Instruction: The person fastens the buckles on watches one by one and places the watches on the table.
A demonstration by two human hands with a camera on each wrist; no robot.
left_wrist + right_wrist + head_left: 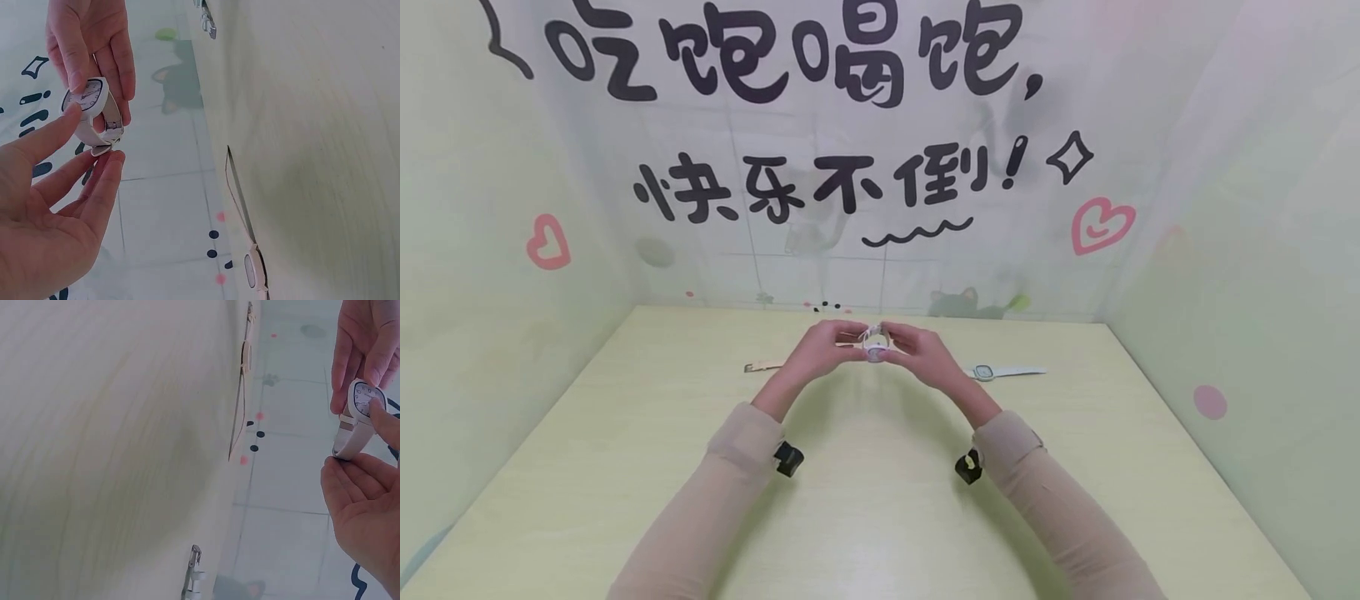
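A white wristwatch [875,354] with a squarish face is held up above the table between both hands, its strap bent into a loop. My left hand [820,348] pinches one side, thumb on the case and fingertips at the strap, as the left wrist view shows with the watch dial [84,97]. From the other side my right hand [925,357] grips it too, thumb against the dial [365,397] in the right wrist view. The strap's buckle end [114,127] hangs opposite the case. Whether the buckle is fastened, I cannot tell.
On the pale table [865,500] lies a pinkish watch [246,356], partly hidden behind the left hand in the head view. A pale watch [985,372] lies stretched out beyond the right hand. A printed backdrop [820,242] stands behind the table.
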